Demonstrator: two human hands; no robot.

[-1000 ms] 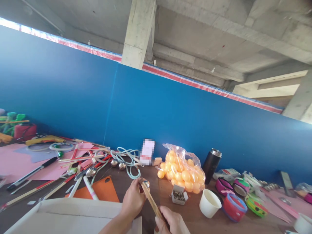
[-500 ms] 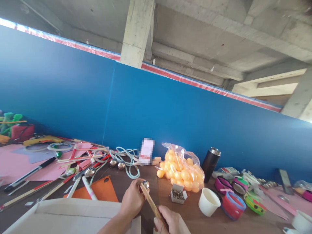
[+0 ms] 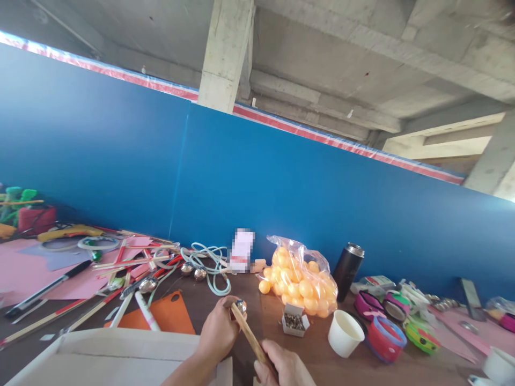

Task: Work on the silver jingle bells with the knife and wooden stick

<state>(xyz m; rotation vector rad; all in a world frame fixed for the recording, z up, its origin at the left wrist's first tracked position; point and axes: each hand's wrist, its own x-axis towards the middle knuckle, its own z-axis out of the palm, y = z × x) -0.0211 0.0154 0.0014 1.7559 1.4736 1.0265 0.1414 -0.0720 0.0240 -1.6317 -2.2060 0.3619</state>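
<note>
A wooden stick (image 3: 252,336) slants across the lower middle, with my right hand (image 3: 284,364) closed around its near end. My left hand (image 3: 221,327) is curled at the far end of the stick, its fingers on a shiny metal bell (image 3: 241,306). The stick partly covers this bell, and most of the left fingertips are hidden, so I cannot tell whether they grip the stick as well. To the right of the hands stands a small white box (image 3: 295,321) filled with small metal pieces.
Behind the hands lies a clear bag of orange balls (image 3: 300,281), beside a black bottle (image 3: 351,268). A white paper cup (image 3: 345,333) and colourful bands (image 3: 385,339) are to the right. Left are a cardboard piece (image 3: 132,348), an orange sheet (image 3: 173,311), sticks and pale cord (image 3: 217,284).
</note>
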